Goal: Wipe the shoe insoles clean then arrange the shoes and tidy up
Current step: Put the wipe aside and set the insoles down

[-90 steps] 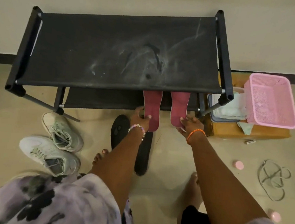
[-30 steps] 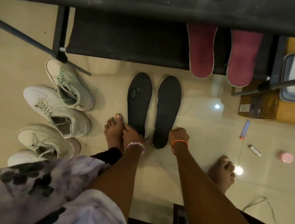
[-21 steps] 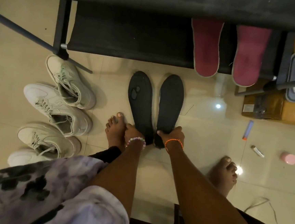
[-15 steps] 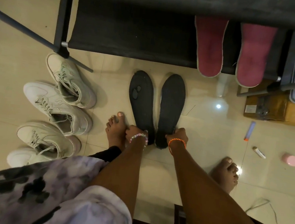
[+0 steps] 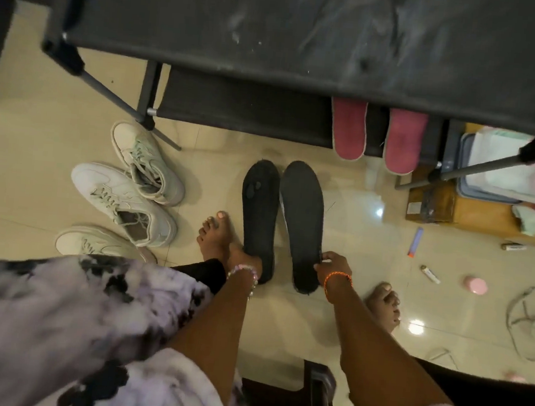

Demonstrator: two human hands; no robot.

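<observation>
Since a moment ago our view has pulled back, and the black shoe rack's (image 5: 307,28) dusty top now shows. Our left hand (image 5: 243,259) grips the heel of the left black insole (image 5: 259,208); our right hand (image 5: 333,267) pinches the right black insole (image 5: 302,215) at its heel edge. Both lie side by side on the tiled floor (image 5: 358,185), just short of two red insoles (image 5: 348,129) jutting off the lower shelf. White sneakers (image 5: 121,199) sit well left.

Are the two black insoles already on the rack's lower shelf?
No, both black insoles are off the lower shelf, over the floor, held at their heels by the left hand and right hand.
</observation>
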